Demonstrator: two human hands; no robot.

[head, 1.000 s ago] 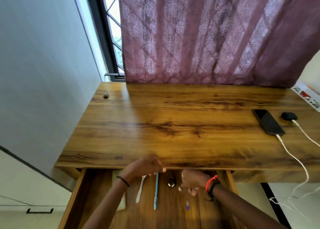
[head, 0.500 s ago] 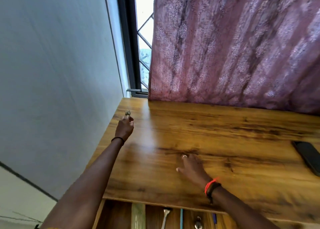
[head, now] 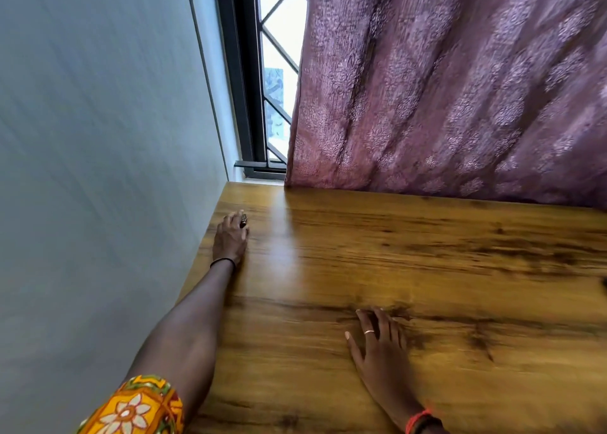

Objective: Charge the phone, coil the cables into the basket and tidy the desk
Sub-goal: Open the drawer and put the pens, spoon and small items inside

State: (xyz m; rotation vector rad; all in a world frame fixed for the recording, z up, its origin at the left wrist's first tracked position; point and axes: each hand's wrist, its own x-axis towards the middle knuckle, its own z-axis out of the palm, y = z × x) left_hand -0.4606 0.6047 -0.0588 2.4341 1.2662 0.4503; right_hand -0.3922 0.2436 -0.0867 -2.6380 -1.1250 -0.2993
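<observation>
My left hand (head: 230, 238) reaches to the far left corner of the wooden desk (head: 410, 269). Its fingertips close around a small dark object (head: 243, 220) there. My right hand (head: 377, 338) lies flat on the desk top nearer me, fingers spread, holding nothing. The phone, the cables and the basket are out of view.
A grey wall (head: 98, 170) runs along the desk's left edge. A mauve patterned curtain (head: 443, 88) hangs down to the desk's back edge, with a barred window (head: 272, 72) showing beside it.
The view has swung left and closer, so the phone and drawer have left the frame. My left hand went from the drawer to the small dark object and closed on it; my right hand rests on the desk.
</observation>
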